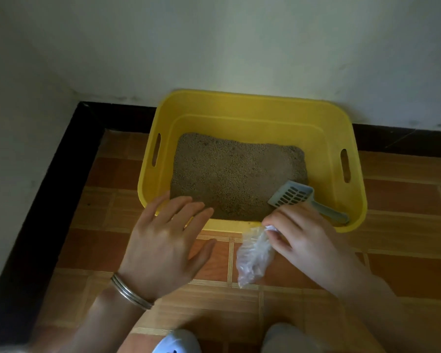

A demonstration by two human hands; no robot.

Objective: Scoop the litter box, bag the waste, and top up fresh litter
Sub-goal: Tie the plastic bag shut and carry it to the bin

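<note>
The fingers [275,220] of the right hand [308,240] are curled and pinch the gathered neck of a clear bag [255,256], which holds dark material. The bag's long axis runs from that pinch toward the person, tilted slightly left, with its lower end at the floor [405,250]. The left hand [163,240] is flat and spread, palm down, and holds nothing. Its fingertips lie over the near left rim of the yellow box [252,98], apart from the bag. The bag sits between the two hands, so the left hand is the free one and near enough to help close the neck, which appears to be the next step. The scoop [293,196] lies inside the box just beyond the right hand, blade on the litter [234,174], handle pointing to the near right corner. Two bangles [130,291] ring the left wrist.
</note>
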